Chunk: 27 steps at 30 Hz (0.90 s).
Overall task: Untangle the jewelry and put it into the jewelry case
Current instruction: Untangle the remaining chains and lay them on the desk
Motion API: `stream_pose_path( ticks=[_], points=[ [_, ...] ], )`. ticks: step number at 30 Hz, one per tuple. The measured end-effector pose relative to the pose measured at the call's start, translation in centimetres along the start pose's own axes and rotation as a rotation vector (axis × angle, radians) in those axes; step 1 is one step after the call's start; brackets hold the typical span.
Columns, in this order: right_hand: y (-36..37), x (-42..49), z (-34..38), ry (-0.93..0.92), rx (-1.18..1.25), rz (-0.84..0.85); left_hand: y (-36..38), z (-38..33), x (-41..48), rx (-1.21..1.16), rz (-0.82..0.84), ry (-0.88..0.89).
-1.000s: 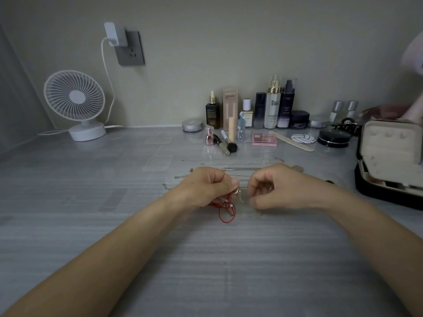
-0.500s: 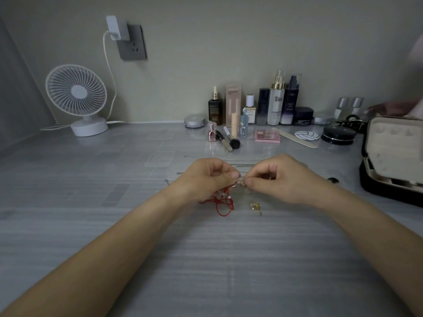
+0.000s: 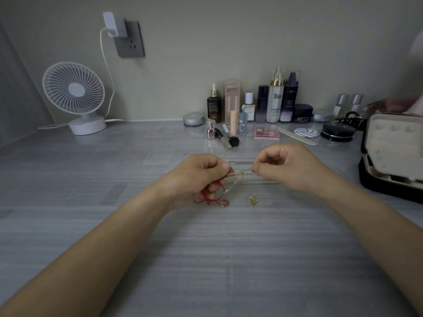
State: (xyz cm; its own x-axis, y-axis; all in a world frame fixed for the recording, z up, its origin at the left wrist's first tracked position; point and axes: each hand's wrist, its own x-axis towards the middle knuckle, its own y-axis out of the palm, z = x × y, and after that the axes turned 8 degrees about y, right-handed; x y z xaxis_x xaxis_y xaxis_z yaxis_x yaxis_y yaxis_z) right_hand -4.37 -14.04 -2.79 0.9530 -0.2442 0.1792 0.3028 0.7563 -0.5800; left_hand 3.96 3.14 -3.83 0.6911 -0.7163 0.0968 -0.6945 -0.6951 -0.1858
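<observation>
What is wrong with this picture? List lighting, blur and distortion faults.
Head view: dim, flat light with a greyish cast, no hard shadows; head view: wide-angle bending skews the dark grey wall socket; head view: the thin gold chain between the left hand and right hand is too faint to trace.

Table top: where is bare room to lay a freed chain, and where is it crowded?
Bare: between the fan and the left hand; between the forearms, nearer than the red cord. Crowded: the bottles along the wall, the jewelry case at right, chains by the right hand.
</observation>
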Motion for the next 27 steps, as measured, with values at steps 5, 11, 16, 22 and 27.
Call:
stream_pose_path(
  ticks=[5, 11, 16, 22, 27],
  points=[
    [0.01, 0.04, 0.19, 0.032, 0.022, 0.012, -0.13, -0.16, 0.03, 0.011, 0.045, -0.02],
    [0.18, 0.02, 0.41, 0.047, 0.052, 0.015, -0.14, -0.44, -0.25, 0.164, 0.024, 0.029],
    [0.04, 0.09, 0.13, 0.063, 0.059, -0.006, -0.45, -0.44, 0.01, 0.092, -0.021, -0.026],
    [-0.19, -0.1, 0.12, 0.03, 0.044, 0.195, -0.77, -0.32, 0.07, 0.034, -0.031, -0.027],
    [0.71, -0.16, -0.13, -0.027, 0.01, 0.201, -0.46, -0.32, 0.04, 0.027, -0.025, -0.021]
  ],
)
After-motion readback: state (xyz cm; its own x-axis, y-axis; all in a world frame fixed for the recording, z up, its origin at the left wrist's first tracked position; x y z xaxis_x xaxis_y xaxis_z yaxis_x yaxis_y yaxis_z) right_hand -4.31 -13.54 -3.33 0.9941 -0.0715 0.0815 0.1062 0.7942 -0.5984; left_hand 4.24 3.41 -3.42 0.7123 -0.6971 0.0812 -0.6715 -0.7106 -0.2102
